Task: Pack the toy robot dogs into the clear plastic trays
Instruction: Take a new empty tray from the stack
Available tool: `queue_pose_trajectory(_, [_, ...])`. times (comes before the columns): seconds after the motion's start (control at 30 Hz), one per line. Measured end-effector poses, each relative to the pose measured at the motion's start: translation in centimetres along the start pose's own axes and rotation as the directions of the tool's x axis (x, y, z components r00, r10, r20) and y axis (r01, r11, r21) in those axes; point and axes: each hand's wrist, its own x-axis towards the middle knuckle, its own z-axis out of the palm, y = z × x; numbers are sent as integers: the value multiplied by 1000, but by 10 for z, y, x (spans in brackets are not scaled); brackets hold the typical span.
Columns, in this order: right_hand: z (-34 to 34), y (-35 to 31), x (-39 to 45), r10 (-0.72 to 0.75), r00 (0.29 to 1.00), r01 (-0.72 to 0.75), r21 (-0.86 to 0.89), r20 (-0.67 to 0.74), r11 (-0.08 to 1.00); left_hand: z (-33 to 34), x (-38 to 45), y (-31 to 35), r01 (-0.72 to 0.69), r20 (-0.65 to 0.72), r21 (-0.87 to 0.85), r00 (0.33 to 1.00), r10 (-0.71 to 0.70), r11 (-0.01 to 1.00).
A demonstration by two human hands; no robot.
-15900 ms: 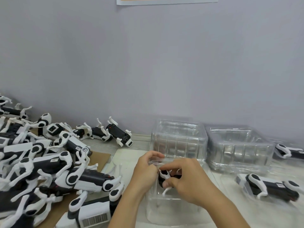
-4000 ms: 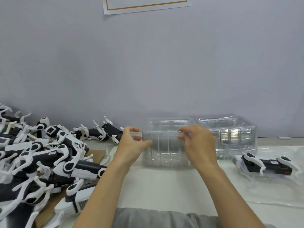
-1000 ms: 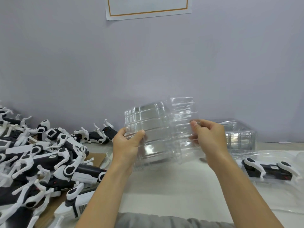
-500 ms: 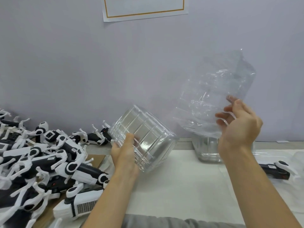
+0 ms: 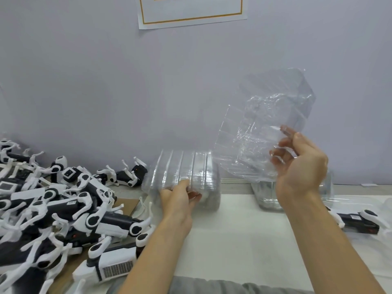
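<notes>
My right hand (image 5: 299,164) grips a single clear plastic tray (image 5: 263,128) by its lower edge, held tilted in the air in front of the wall. My left hand (image 5: 178,198) holds the stack of clear trays (image 5: 184,172), which lies on its side on the table at centre. A heap of black-and-white toy robot dogs (image 5: 53,209) covers the left side of the table. One more toy dog (image 5: 358,219) lies on clear plastic at the right edge.
Another clear tray stack (image 5: 267,194) stands on the table behind my right wrist. White sheet (image 5: 233,236) covers the table in front of me. Brown cardboard (image 5: 129,202) lies under the dog heap. A paper notice (image 5: 191,9) hangs on the wall.
My left hand has lowered the tray stack onto its side on the table. My right hand keeps the separated tray raised and has tilted it a little more.
</notes>
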Motion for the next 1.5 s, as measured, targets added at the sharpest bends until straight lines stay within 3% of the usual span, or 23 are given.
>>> queue_pose_trajectory(0.13, [1, 2, -2, 5, 1000, -5, -6, 17, 1000, -4, 1, -8, 64, 41, -6, 997, -64, 998])
queue_pose_trajectory(0.23, [2, 4, -3, 16, 1000, -16, -13, 26, 1000, -9, 3, -22, 187, 69, 38, 979, -190, 982])
queue_pose_trajectory(0.3, [2, 4, -4, 23, 999, -22, -34, 37, 999, -14, -1, -34, 264, 60, 195, 958, -281, 945])
queue_pose_trajectory(0.37, [2, 4, -5, 30, 998, -25, -71, 61, 997, -19, -2, -42, 246, 43, 385, 958, -283, 889])
queue_pose_trajectory(0.47, [2, 3, -6, 39, 995, -28, -117, 95, 993, -24, -2, -40, 103, -4, 627, 992, -129, 772])
queue_pose_trajectory(0.57, [2, 2, -7, 40, 993, -23, -143, 113, 989, -25, -3, -33, -73, 12, 838, 993, 115, 540])
queue_pose_trajectory(0.6, [2, 1, -7, 38, 993, -21, -145, 114, 989, -24, -4, -31, -123, 40, 876, 982, 185, 466])
queue_pose_trajectory(0.67, [2, -2, -6, 30, 993, -13, -142, 118, 990, -21, -4, -29, -241, 128, 877, 951, 283, 415])
queue_pose_trajectory(0.83, [2, -10, -3, -2, 991, 21, -139, 132, 990, -17, -4, -32, -497, 426, 746, 868, 256, 444])
queue_pose_trajectory(0.97, [4, -12, -4, -1, 984, 32, -168, 179, 985, -23, -2, -38, -485, 569, 740, 821, -50, 467])
queue_pose_trajectory(1.07, [4, -13, -5, 15, 966, 47, -230, 258, 972, -23, 0, -42, -506, 590, 744, 804, -74, 435])
queue_pose_trajectory(1.2, [5, -16, -7, 36, 923, 113, -360, 382, 926, -20, 4, -29, -454, 440, 703, 882, 168, 548])
queue_pose_trajectory(1.33, [9, -20, -8, 71, 843, 231, -477, 534, 848, -10, 4, 2, -296, 121, 415, 955, 270, 860])
queue_pose_trajectory(1.43, [13, -21, -11, 20, 817, 334, -501, 576, 798, -3, -3, 33, -325, 15, 225, 944, 330, 919])
queue_pose_trajectory(1.5, [15, -19, -14, -6, 809, 376, -509, 588, 774, 3, -15, 51, -375, 58, 89, 927, 371, 923])
